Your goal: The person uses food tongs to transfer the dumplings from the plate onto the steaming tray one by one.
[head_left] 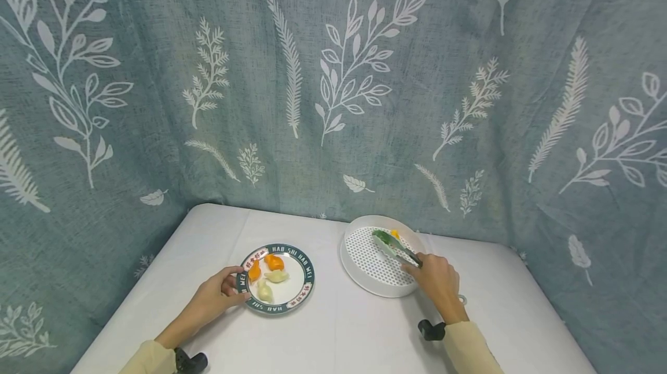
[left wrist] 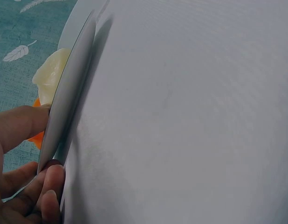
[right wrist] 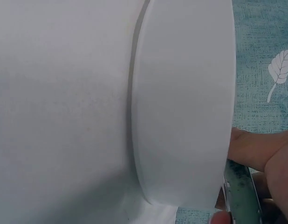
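Observation:
My left hand (head_left: 212, 296) grips the left rim of a round plate (head_left: 306, 274) with a dark green lettered border, thumb over the edge and fingers lower down. On it lie two orange dumplings (head_left: 274, 262) and two pale yellow dumplings (head_left: 265, 291). In the left wrist view the plate (left wrist: 72, 88) appears edge-on, low over the table. My right hand (head_left: 439, 281) holds metal tongs (head_left: 403, 251) over a round white steamer tray (head_left: 367, 281) with a perforated base. A dark green piece (head_left: 383, 237) shows at the tongs' tips; beyond it is a yellow-orange piece (head_left: 395, 234).
Both vessels are on a white-covered table (head_left: 333, 333), the steamer tray right of the plate and near the back edge. A patterned teal curtain (head_left: 312, 177) hangs behind and along the sides. The tongs' ring end (head_left: 462, 299) sticks out beyond the right hand.

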`<state>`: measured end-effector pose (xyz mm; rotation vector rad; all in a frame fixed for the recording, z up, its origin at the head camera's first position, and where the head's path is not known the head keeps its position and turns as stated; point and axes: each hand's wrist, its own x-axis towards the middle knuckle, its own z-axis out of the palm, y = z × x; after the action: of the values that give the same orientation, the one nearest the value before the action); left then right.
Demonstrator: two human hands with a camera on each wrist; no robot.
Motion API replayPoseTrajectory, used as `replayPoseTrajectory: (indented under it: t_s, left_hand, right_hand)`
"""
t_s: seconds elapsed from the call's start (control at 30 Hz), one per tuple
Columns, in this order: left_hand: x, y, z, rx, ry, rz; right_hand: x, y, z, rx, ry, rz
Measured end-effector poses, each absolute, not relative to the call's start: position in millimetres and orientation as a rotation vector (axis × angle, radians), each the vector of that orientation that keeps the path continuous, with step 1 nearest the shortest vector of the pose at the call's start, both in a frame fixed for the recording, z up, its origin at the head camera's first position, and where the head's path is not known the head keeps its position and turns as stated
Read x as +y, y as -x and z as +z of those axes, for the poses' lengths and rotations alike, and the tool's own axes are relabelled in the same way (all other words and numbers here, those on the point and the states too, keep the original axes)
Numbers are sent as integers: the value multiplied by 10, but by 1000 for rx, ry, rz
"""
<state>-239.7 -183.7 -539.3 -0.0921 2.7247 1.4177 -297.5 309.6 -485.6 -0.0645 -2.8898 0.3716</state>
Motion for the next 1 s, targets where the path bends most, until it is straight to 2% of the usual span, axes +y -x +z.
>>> replayPoseTrajectory:
  t_s: [0.5,1.0]
  left_hand:
    - [-1843,2397,-5412,2746,84,1408]
    - [-1829,2398,-5397,2753,76,1399]
  right_hand:
    - [3002,2823,-4682,-2817,-15,420]
    - [2503,2604,-4665,-2739,-274,469]
